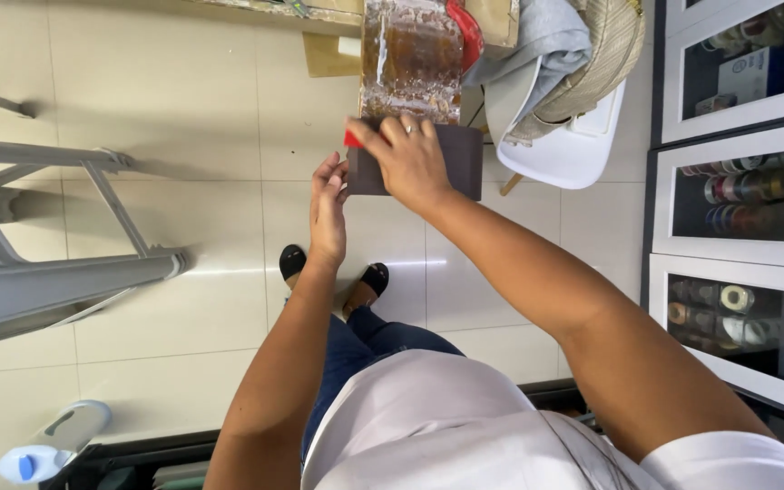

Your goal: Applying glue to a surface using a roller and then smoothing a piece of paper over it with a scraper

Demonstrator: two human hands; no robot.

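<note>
A dark brown flat board (454, 160) is held out in front of me, above the tiled floor. My right hand (407, 156) lies on top of it, fingers spread, pressing a small red scraper (353, 139) at its left corner. My left hand (328, 210) supports the board's left edge, fingers straight and together. Just beyond the board a strip with a glossy brown, streaked coating (410, 60) runs away from me.
A grey metal stepladder (65, 272) stands at left. A white chair (566, 145) holds grey cloth and a woven bag. A glass-fronted cabinet (742, 195) with tape rolls fills the right. A white and blue bottle (52, 445) lies bottom left. My feet wear black shoes (292, 261).
</note>
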